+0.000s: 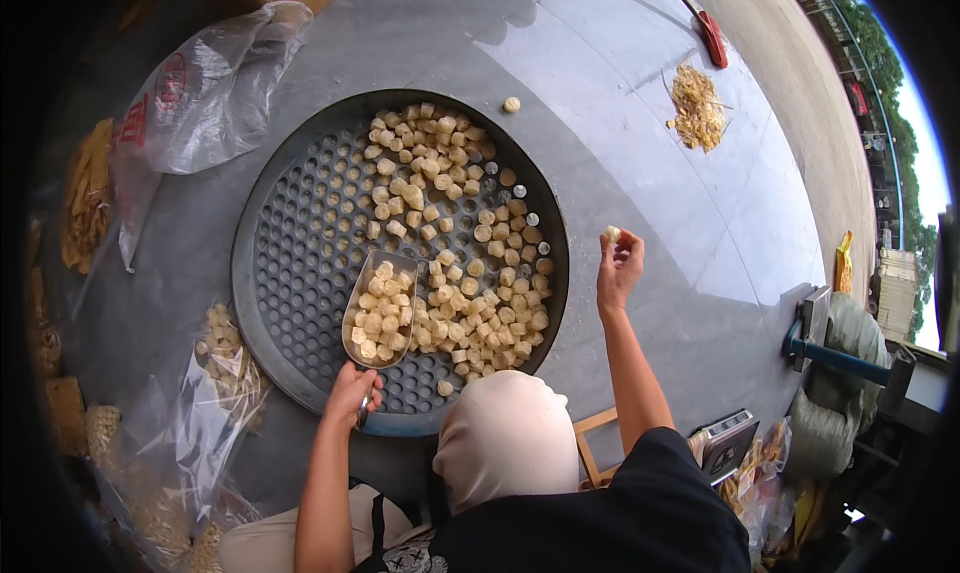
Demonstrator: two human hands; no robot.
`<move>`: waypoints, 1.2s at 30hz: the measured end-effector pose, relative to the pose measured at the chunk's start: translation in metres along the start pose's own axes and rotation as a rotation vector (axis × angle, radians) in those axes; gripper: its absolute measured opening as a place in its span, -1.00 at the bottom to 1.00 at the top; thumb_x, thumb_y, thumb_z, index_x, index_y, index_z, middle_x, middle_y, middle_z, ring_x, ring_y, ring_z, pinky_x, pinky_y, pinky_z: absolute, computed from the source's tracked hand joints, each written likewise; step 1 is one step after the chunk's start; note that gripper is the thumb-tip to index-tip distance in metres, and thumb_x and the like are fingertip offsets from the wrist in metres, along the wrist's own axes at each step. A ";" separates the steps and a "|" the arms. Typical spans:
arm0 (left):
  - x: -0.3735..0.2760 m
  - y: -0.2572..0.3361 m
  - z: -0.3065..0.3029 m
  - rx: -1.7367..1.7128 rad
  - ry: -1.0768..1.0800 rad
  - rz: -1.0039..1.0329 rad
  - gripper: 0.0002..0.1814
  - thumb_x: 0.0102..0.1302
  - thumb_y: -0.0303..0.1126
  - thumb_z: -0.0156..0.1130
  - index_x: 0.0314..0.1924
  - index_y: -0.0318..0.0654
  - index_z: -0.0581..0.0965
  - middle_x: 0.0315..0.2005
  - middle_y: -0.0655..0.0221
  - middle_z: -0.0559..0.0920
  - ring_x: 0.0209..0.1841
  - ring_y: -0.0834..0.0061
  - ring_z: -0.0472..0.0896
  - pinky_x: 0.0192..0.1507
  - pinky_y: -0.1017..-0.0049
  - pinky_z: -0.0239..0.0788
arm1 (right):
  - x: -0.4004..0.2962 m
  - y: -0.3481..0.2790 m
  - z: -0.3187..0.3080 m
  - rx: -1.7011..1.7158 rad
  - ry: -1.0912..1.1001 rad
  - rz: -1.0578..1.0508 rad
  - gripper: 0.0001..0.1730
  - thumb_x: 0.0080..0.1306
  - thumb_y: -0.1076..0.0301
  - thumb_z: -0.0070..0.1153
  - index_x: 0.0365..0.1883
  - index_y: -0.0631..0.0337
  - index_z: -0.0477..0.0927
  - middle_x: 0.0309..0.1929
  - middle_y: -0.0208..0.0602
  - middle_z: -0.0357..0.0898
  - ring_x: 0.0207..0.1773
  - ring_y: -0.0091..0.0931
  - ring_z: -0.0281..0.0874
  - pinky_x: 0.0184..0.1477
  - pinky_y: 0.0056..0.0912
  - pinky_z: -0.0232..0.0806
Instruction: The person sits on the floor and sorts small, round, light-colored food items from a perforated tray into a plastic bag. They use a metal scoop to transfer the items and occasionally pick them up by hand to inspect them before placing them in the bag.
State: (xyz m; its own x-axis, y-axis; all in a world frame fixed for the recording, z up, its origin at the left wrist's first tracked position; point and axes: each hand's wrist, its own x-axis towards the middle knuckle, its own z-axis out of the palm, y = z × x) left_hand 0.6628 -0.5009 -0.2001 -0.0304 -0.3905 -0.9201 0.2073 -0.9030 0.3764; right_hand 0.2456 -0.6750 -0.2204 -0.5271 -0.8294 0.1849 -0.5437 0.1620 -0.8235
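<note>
My left hand [351,394] grips the handle of a metal scoop [347,333], which holds a heap of pale, short cylindrical pieces [386,314]. The scoop is over a large round, dark sieve tray [292,232] with rows of round holes. More loose pale pieces [487,310] cover much of the tray's right half and upper middle. Beyond the tray's right rim, my right hand [621,269] is raised above the floor, pinching one small pale piece [612,234] between its fingertips.
One stray piece [511,105] lies on the grey floor [480,55] outside the rim. Plastic bags, one filled with pieces [221,348], stand at left. A large translucent sack [217,93] lies upper left. Scraps [696,108] are piled upper right. A scale [727,445] sits lower right.
</note>
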 end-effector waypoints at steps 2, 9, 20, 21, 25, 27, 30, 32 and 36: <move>0.001 -0.005 -0.002 -0.009 -0.007 0.016 -0.78 0.33 -0.48 -0.02 -0.07 -0.32 0.24 -0.50 0.29 0.49 -0.72 0.56 0.45 -0.80 0.59 0.21 | -0.010 -0.013 -0.010 0.317 -0.138 0.303 -0.66 0.28 0.17 0.18 -0.13 0.25 0.51 -0.35 -0.50 0.44 -0.40 -0.61 0.32 -0.35 -0.54 0.26; 0.001 -0.005 -0.002 0.013 -0.009 0.015 -0.82 0.36 -0.45 -0.04 -0.11 -0.30 0.23 -0.50 0.30 0.47 -0.73 0.57 0.43 -0.80 0.58 0.17 | -0.054 -0.078 -0.008 1.410 -0.741 0.763 -0.54 0.34 0.06 0.05 0.01 0.25 0.42 -0.36 -0.53 0.32 -0.36 -0.65 0.20 -0.36 -0.65 0.13; -0.002 -0.006 0.003 -0.079 -0.031 -0.001 -0.81 0.31 -0.48 -0.02 -0.12 -0.33 0.24 -0.50 0.26 0.48 -0.72 0.53 0.43 -0.79 0.57 0.17 | -0.134 -0.120 0.086 0.279 -1.449 0.130 -0.57 0.19 0.29 0.26 0.01 0.24 0.50 -0.20 -0.36 0.55 -0.15 -0.58 0.47 -0.10 -0.53 0.35; -0.001 -0.007 0.001 -0.073 -0.026 -0.005 -0.80 0.31 -0.48 -0.02 -0.11 -0.34 0.24 -0.50 0.25 0.48 -0.72 0.53 0.43 -0.79 0.57 0.16 | -0.143 -0.127 0.097 0.129 -1.546 -0.032 -0.53 0.18 0.30 0.27 0.03 0.24 0.48 -0.14 -0.28 0.54 -0.10 -0.50 0.49 -0.05 -0.45 0.38; -0.003 -0.002 -0.003 -0.059 -0.018 -0.001 -0.76 0.30 -0.49 -0.02 -0.07 -0.36 0.23 -0.50 0.24 0.48 -0.72 0.53 0.43 -0.79 0.56 0.16 | -0.094 -0.118 0.173 -0.016 -0.966 -0.625 -0.31 -0.04 0.48 0.37 0.13 0.19 0.43 0.17 0.02 0.34 0.22 -0.13 0.29 0.26 -0.17 0.20; -0.007 -0.001 -0.008 -0.043 0.002 -0.007 -0.74 0.30 -0.49 -0.02 -0.05 -0.37 0.23 -0.50 0.24 0.48 -0.73 0.53 0.43 -0.79 0.56 0.15 | -0.044 -0.134 0.204 -0.178 -0.551 -0.693 -0.51 0.12 0.39 0.23 0.06 0.15 0.49 0.20 -0.10 0.32 0.23 -0.16 0.28 0.21 -0.15 0.24; -0.008 0.004 -0.012 -0.013 -0.007 0.002 -0.73 0.30 -0.49 -0.02 -0.03 -0.37 0.23 -0.49 0.25 0.49 -0.73 0.53 0.43 -0.80 0.57 0.15 | 0.015 -0.117 0.239 -0.369 -0.597 -0.576 -0.51 0.23 0.22 0.10 0.16 -0.06 0.41 0.26 -0.15 0.23 0.27 -0.11 0.17 0.14 0.01 0.24; -0.009 0.005 -0.015 -0.023 -0.016 0.001 -0.73 0.30 -0.49 -0.02 -0.04 -0.38 0.24 -0.49 0.25 0.49 -0.73 0.53 0.43 -0.79 0.57 0.15 | 0.014 -0.116 0.249 -0.599 -0.618 -0.615 -0.53 0.23 0.12 0.06 0.14 -0.25 0.39 0.24 -0.19 0.22 0.24 -0.05 0.13 0.05 0.08 0.27; -0.009 0.011 -0.011 -0.074 -0.028 -0.029 -0.74 0.32 -0.49 -0.03 -0.03 -0.37 0.23 -0.46 0.24 0.48 -0.71 0.54 0.44 -0.80 0.59 0.15 | 0.008 -0.134 0.257 -0.559 -0.561 -0.587 -0.54 0.14 0.09 0.11 0.05 -0.19 0.42 0.04 -0.24 0.27 0.03 -0.12 0.22 -0.12 -0.04 0.38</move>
State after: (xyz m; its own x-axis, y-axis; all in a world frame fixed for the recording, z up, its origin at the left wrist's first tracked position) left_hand 0.6760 -0.5055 -0.1883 -0.0648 -0.3699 -0.9268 0.2772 -0.8989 0.3393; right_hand 0.4828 -0.8407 -0.2464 0.2331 -0.9689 0.0834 -0.9266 -0.2473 -0.2833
